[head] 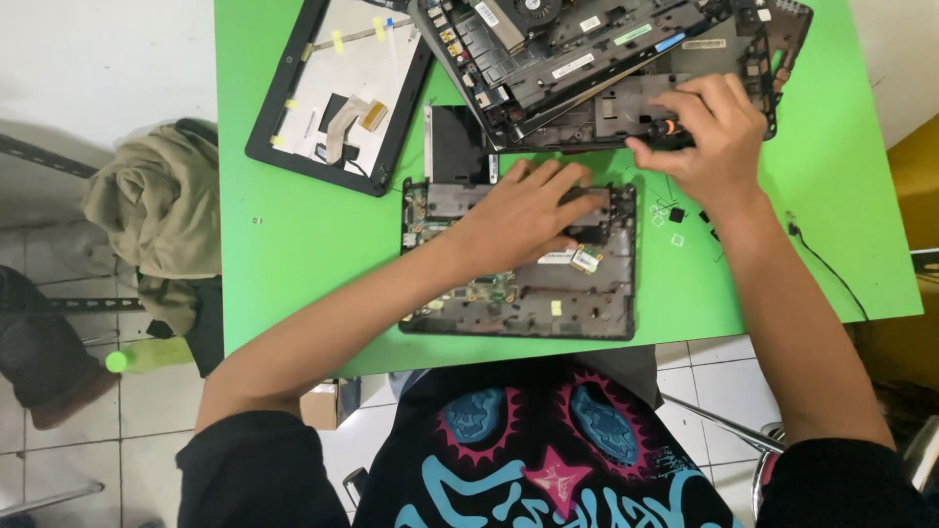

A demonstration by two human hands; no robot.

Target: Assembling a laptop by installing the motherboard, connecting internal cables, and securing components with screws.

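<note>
Green desk [293,244] fills most of the view, its near edge just above the person's lap and its left edge dropping to a white tiled floor [147,411]. Nearest on it lies an opened laptop base [518,293], dark, with circuit boards bared; its front side sits almost flush with the desk's near edge, leaving hardly any room there. A small yellow square sticker [556,308] sits low on it, and a white label beside a small green card [586,259] lies near its right end. The left hand [523,210] rests flat on the upper part of this base, fingers spread and pressing down, its grip apart and holding nothing.

To the right, bare green runs out to the desk's right edge, crossed by a thin black cable [831,269] and dotted with small black and white bits [675,215]. The right hand [709,132] is farther off, its grip closed around a screwdriver with an orange band [665,127], the tool lying against the front rim of a second, larger laptop chassis [587,68] that reaches past the far edge of the view. White, green and blue strip labels run along that chassis. Far left lies a black-framed screen cover [337,88] with yellow tape tabs, its inner face pale. Wide open green lies below it, toward the left edge.
</note>
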